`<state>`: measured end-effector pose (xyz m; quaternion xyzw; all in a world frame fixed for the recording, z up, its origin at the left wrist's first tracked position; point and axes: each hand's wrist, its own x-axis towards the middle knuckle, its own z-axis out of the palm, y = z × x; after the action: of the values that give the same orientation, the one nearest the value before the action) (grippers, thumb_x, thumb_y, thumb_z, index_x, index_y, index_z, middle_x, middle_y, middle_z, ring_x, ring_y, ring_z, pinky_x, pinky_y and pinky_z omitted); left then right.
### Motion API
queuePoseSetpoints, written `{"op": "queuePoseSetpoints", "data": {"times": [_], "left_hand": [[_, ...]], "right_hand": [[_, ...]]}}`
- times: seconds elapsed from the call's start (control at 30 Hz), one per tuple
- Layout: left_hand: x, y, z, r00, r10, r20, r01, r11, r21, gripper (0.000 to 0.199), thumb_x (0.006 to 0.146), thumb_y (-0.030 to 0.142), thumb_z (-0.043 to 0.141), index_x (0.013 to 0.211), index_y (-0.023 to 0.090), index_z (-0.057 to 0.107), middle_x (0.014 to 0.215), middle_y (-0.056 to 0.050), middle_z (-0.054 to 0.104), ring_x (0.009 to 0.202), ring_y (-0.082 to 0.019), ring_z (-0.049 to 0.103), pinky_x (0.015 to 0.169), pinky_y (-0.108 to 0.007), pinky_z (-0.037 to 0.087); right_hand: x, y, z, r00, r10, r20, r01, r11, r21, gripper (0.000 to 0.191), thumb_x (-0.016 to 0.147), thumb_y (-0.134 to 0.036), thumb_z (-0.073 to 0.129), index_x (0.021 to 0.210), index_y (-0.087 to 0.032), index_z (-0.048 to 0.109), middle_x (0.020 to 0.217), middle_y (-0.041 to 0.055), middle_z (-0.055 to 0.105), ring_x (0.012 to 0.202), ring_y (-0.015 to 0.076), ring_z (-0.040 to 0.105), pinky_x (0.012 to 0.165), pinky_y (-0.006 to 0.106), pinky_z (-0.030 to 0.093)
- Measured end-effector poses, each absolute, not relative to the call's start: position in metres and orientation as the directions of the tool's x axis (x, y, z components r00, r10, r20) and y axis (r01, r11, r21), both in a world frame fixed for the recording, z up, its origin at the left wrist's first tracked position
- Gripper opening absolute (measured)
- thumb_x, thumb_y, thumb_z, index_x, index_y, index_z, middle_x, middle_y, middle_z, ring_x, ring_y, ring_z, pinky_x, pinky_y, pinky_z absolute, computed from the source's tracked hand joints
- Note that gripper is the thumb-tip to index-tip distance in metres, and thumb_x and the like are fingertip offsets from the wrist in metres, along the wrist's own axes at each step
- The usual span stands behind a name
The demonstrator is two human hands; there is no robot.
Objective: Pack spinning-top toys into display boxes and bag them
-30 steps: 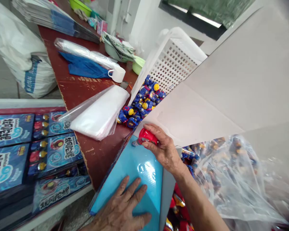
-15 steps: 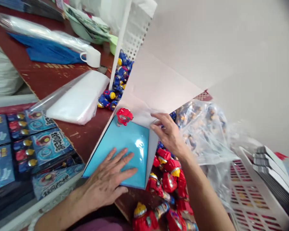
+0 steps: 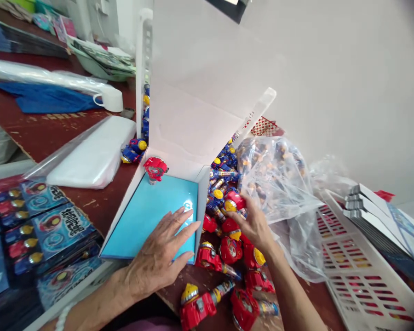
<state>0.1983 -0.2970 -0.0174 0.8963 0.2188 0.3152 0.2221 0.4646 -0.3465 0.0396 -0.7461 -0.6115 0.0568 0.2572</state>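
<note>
My left hand (image 3: pixel 167 239) lies flat with fingers spread on a glossy blue panel (image 3: pixel 152 207) inside an open white box (image 3: pixel 203 188). A red toy (image 3: pixel 155 168) with a clear lower part stands at the panel's far left corner. To the right of the box, my right hand (image 3: pixel 257 225) has its thumb and fingers closed around a red toy with a yellow tip (image 3: pixel 234 201), above a heap of similar red toys (image 3: pixel 230 250). Part of the held toy is hidden by the fingers. Blue toys (image 3: pixel 221 163) lie just beyond it.
The box's raised lid (image 3: pixel 193 105) hides part of a white basket (image 3: pixel 143 69). On the left lie clear plastic sleeves (image 3: pixel 93 154), a white mug (image 3: pixel 112 99) and printed packages (image 3: pixel 60 225). A plastic bag of toys (image 3: pixel 272 174) and a slotted white basket (image 3: pixel 359 271) stand right.
My right hand has left the box's right wall, moved down to the heap and closed on a red toy. My left hand stays on the blue panel, shifted slightly right. The view has turned.
</note>
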Motion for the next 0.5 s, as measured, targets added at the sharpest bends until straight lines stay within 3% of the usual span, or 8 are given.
{"op": "queuePoseSetpoints", "data": {"times": [0.07, 0.13, 0.23, 0.3, 0.37, 0.43, 0.5], "left_hand": [[0.208, -0.297, -0.011, 0.646, 0.575, 0.502, 0.146, -0.739, 0.658, 0.054, 0.091, 0.015, 0.047, 0.143, 0.022, 0.033, 0.147, -0.009, 0.040, 0.137, -0.020, 0.034, 0.113, -0.039, 0.031], [0.217, -0.298, 0.000, 0.630, 0.647, 0.429, 0.038, -0.578, 0.815, 0.052, 0.093, 0.020, 0.048, 0.142, 0.021, 0.032, 0.143, -0.009, 0.043, 0.132, -0.019, 0.040, 0.111, -0.035, 0.033], [0.226, -0.298, 0.017, 0.676, 0.711, 0.195, -0.153, -0.123, 0.980, 0.041, 0.093, 0.034, 0.051, 0.132, 0.021, 0.043, 0.122, -0.006, 0.057, 0.110, -0.017, 0.054, 0.096, -0.030, 0.044], [0.226, -0.297, 0.022, 0.698, 0.712, 0.072, -0.265, 0.164, 0.950, 0.033, 0.093, 0.040, 0.052, 0.120, 0.020, 0.052, 0.092, -0.002, 0.060, 0.082, -0.011, 0.056, 0.075, -0.021, 0.046], [0.221, -0.294, 0.020, 0.746, 0.665, -0.014, -0.311, 0.367, 0.877, 0.031, 0.091, 0.042, 0.055, 0.109, 0.016, 0.057, 0.071, 0.002, 0.053, 0.060, -0.007, 0.045, 0.055, -0.017, 0.038], [0.213, -0.289, 0.014, 0.832, 0.550, -0.070, -0.294, 0.544, 0.786, 0.030, 0.088, 0.043, 0.058, 0.096, 0.014, 0.057, 0.061, 0.003, 0.049, 0.048, -0.005, 0.036, 0.043, -0.017, 0.025], [0.205, -0.284, 0.008, 0.914, 0.393, -0.098, -0.230, 0.703, 0.673, 0.030, 0.087, 0.044, 0.056, 0.082, 0.014, 0.052, 0.057, 0.002, 0.048, 0.039, -0.004, 0.030, 0.037, -0.018, 0.017]], "right_hand": [[0.455, -0.353, 0.055, 0.378, 0.855, 0.356, 0.747, -0.055, -0.662, 0.051, 0.081, -0.040, 0.066, 0.123, -0.018, 0.048, 0.109, 0.0105, 0.063, 0.096, 0.0248, 0.061, 0.087, 0.043, 0.048], [0.432, -0.359, 0.070, 0.445, 0.828, 0.342, 0.565, 0.037, -0.824, 0.052, 0.079, -0.040, 0.069, 0.123, -0.022, 0.048, 0.113, 0.0088, 0.062, 0.099, 0.0228, 0.061, 0.087, 0.039, 0.051], [0.391, -0.364, 0.086, 0.382, 0.895, 0.230, 0.308, 0.112, -0.945, 0.047, 0.081, -0.039, 0.070, 0.121, -0.026, 0.050, 0.113, 0.0056, 0.064, 0.096, 0.0180, 0.064, 0.080, 0.029, 0.054], [0.377, -0.361, 0.090, 0.296, 0.937, 0.188, 0.226, 0.122, -0.966, 0.046, 0.081, -0.038, 0.070, 0.121, -0.027, 0.050, 0.112, 0.0043, 0.064, 0.094, 0.0160, 0.064, 0.078, 0.025, 0.055], [0.376, -0.354, 0.090, 0.178, 0.968, 0.175, 0.196, 0.140, -0.971, 0.058, 0.079, -0.039, 0.073, 0.129, -0.030, 0.045, 0.128, 0.0052, 0.056, 0.110, 0.0179, 0.059, 0.088, 0.027, 0.052], [0.384, -0.345, 0.088, -0.014, 0.990, 0.141, 0.169, 0.142, -0.975, 0.078, 0.072, -0.043, 0.078, 0.138, -0.033, 0.039, 0.146, 0.0055, 0.039, 0.129, 0.0224, 0.044, 0.100, 0.033, 0.046], [0.391, -0.336, 0.087, -0.210, 0.976, 0.057, 0.107, 0.081, -0.991, 0.083, 0.067, -0.042, 0.081, 0.139, -0.035, 0.039, 0.148, 0.0054, 0.035, 0.129, 0.0249, 0.044, 0.100, 0.037, 0.046]]}}
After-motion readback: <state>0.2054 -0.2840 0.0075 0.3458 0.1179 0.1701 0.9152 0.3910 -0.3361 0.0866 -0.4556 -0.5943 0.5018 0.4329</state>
